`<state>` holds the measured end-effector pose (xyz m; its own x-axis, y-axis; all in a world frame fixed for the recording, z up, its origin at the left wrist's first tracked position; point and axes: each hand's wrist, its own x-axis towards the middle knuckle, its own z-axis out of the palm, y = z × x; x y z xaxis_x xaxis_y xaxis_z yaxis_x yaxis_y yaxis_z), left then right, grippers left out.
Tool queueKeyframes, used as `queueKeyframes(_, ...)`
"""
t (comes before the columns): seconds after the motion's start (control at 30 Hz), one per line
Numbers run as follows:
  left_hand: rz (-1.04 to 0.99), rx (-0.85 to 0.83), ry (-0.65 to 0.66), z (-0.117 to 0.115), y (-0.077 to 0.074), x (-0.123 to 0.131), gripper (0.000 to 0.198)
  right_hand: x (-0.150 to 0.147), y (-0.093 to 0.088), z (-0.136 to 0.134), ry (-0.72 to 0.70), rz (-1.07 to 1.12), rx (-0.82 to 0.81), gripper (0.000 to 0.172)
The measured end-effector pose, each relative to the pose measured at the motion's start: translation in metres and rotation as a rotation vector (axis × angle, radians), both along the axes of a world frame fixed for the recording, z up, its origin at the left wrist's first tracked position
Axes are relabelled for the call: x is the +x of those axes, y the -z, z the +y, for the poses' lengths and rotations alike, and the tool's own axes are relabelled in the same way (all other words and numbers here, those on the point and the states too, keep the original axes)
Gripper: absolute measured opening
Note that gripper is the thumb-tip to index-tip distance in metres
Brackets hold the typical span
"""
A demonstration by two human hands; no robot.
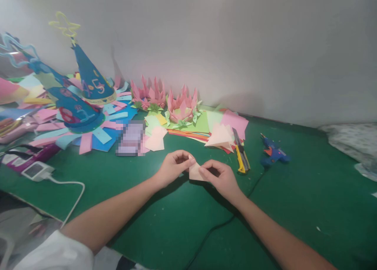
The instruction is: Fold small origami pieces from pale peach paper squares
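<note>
A small piece of pale peach paper (195,173) is held between my two hands, just above the green table (165,223). My left hand (174,168) pinches its upper left corner with thumb and fingers. On the right side, my right hand (221,179) grips the paper's edge between thumb and forefinger. The paper looks folded, though my fingers cover part of it. Beyond my hands lie a stack of coloured paper (203,122) and loose peach sheets (220,136). Two pink folded-paper lotus flowers (182,107) with green leaves stand behind.
To the right are a yellow utility knife (241,156) and a blue glue gun (274,151), whose black cord crosses the table. Blue cone hats (92,75) with paper strips stand left, near a phone (131,138) and a white charger (37,171). A wall (265,57) rises behind.
</note>
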<state>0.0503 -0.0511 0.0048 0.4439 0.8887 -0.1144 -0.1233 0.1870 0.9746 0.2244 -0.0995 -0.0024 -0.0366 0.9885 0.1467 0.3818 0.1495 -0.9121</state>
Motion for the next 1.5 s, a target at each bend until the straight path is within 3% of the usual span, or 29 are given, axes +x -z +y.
queueKeyframes(0.43, -0.080, -0.099, -0.097, -0.005, 0.002, 0.002, 0.035, -0.004, -0.004, 0.003, -0.134, 0.063, -0.150, 0.020)
queueKeyframes(0.87, -0.174, -0.209, -0.239, -0.012, 0.004, 0.021, 0.039, -0.003, 0.002, 0.007, -0.153, 0.106, -0.206, 0.024)
queueKeyframes(0.93, -0.118, -0.129, -0.282, -0.012, 0.006, 0.023, 0.038, -0.003, 0.003, 0.008, -0.146, 0.135, -0.219, 0.025)
queueKeyframes(1.03, 0.100, 0.213, -0.315, -0.008, 0.008, 0.022, 0.028, -0.002, 0.004, 0.009, -0.129, 0.190, -0.235, 0.028)
queueKeyframes(1.1, 0.244, 0.428, -0.225, -0.004, 0.009, 0.019, 0.019, -0.002, 0.004, 0.009, -0.117, 0.209, -0.233, 0.030)
queueKeyframes(1.17, 0.317, 0.505, -0.125, 0.001, 0.009, 0.017, 0.016, -0.002, 0.004, 0.009, -0.103, 0.208, -0.221, 0.031)
queueKeyframes(1.37, 0.084, 0.153, -0.040, 0.000, 0.011, 0.017, 0.033, -0.001, 0.001, 0.007, 0.009, 0.217, -0.166, 0.035)
queueKeyframes(1.5, 0.096, 0.046, -0.004, -0.005, 0.013, 0.016, 0.038, 0.000, 0.002, 0.006, -0.002, 0.218, -0.157, 0.033)
